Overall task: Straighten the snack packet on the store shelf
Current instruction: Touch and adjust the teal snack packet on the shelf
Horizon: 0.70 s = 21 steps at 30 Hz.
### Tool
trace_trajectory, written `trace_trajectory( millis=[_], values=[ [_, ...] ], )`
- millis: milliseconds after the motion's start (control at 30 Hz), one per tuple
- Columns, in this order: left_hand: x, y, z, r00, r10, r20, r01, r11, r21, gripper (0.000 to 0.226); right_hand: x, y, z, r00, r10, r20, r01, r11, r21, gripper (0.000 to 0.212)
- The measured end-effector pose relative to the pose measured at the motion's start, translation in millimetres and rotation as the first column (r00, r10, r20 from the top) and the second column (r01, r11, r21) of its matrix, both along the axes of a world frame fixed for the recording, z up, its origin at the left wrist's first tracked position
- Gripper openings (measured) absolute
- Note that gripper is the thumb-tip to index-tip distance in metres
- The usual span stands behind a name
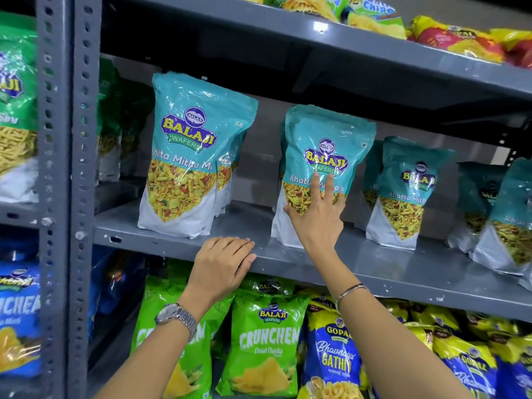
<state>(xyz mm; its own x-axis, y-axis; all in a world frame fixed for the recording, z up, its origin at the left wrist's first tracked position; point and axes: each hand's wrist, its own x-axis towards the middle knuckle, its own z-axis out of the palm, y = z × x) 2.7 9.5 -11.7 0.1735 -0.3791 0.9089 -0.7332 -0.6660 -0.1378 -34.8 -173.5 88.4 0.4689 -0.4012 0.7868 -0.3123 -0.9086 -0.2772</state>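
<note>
The right hand lies flat against the front of a teal Khatta Mitha snack packet, fingers spread and pointing to 12 o'clock, palm over the lower printed window of the packet. Nothing is pinched; the hand only presses on the face. The packet stands on the grey metal shelf, leaning a little toward 1 o'clock, its white base near the shelf's front edge. A thin bangle sits on the right wrist.

The left hand rests at 8 o'clock from the packet, palm down on the shelf's front lip, fingers close together and curled over the edge, holding nothing. A metal watch is on that wrist.

At 9 o'clock from the pressed packet, well apart, stands a taller packet of the same kind, with more tucked behind it. At 3 o'clock stands another teal packet, just beside the first, with further ones past it toward the right edge.

Below the shelf, at 6 o'clock, green Crunchem bags and blue-and-yellow Gopal Gathiya bags fill the lower level. The upper shelf, at 12 o'clock, carries yellow and red packets. A perforated grey upright stands at the far 9 o'clock.
</note>
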Motion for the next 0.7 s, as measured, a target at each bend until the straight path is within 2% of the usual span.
trace_trajectory(
  millis=[700],
  values=[
    [-1.0, 2.5, 0.1, 0.999, -0.032, -0.036, 0.033, 0.999, 0.009, 0.039, -34.7, 22.6, 0.7, 0.999, -0.032, 0.022, 0.032, 0.999, -0.011, 0.087]
  ],
)
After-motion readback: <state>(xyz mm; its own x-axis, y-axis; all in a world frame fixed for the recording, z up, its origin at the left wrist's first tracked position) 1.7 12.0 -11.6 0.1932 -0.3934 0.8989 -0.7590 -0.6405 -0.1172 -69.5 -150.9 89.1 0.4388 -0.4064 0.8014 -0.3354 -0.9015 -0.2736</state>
